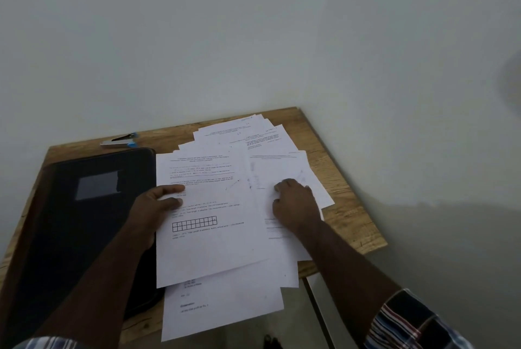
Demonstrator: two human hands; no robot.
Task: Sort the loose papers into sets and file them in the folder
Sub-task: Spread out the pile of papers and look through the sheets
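Several loose printed papers (pixel 225 241) lie fanned over the right half of a small wooden table (pixel 349 207). The top sheet carries text and a small grid. A black folder (pixel 79 236) with a grey label lies closed on the table's left half. My left hand (pixel 153 207) pinches the left edge of the top sheet, thumb on top and fingers beneath. My right hand (pixel 294 205) rests on the sheets further right, its fingers bent and pressing down on the paper.
A stapler (pixel 119 141) with blue trim lies at the table's back left edge, behind the folder. Pale walls meet in a corner behind the table. Some sheets overhang the table's front edge. The floor shows to the right.
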